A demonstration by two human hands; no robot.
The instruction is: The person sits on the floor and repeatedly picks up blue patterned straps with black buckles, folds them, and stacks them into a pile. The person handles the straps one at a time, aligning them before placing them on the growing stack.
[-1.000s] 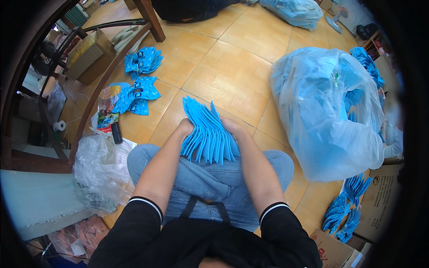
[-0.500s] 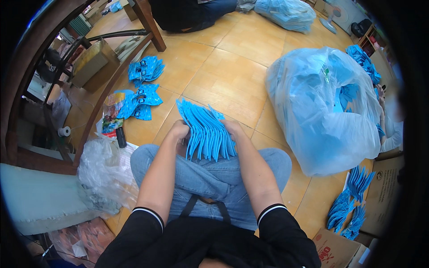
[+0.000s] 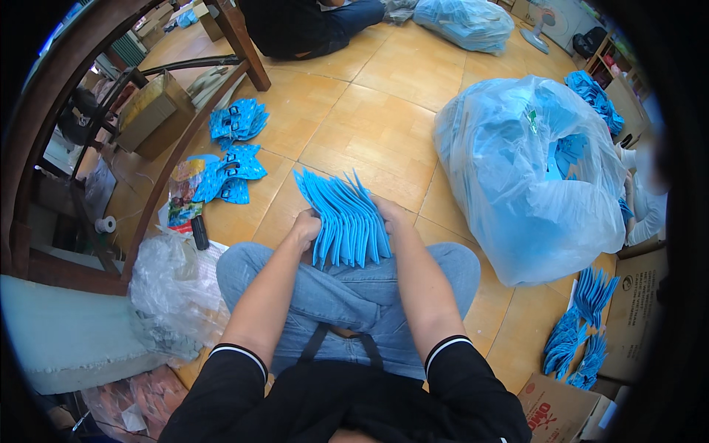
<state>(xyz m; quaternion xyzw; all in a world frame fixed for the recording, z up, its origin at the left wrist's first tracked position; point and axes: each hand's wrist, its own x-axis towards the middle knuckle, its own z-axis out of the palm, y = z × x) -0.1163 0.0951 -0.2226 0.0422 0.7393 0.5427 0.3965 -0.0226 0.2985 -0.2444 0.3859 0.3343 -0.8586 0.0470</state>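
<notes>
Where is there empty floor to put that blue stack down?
The biggest bare tile patch lies ahead of the blue stack, between the small blue piles and the big plastic bag. The left side by the clear bags is crowded, and so is the right by the cardboard boxes.

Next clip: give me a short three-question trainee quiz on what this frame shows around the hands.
1. True or false: both hands grip the one stack of blue flat pieces.
2. Multiple choice: the big translucent plastic bag stuffed with blue pieces lies A) on the person's right, B) on the person's left, C) on the person's lap.
3. Fill in: the left hand and the right hand hold the stack over the person's ____, clad in blue jeans.

Key
1. True: one hand clasps each side of the stack.
2. A: it sits on the tiled floor to the right.
3. Legs.
</notes>
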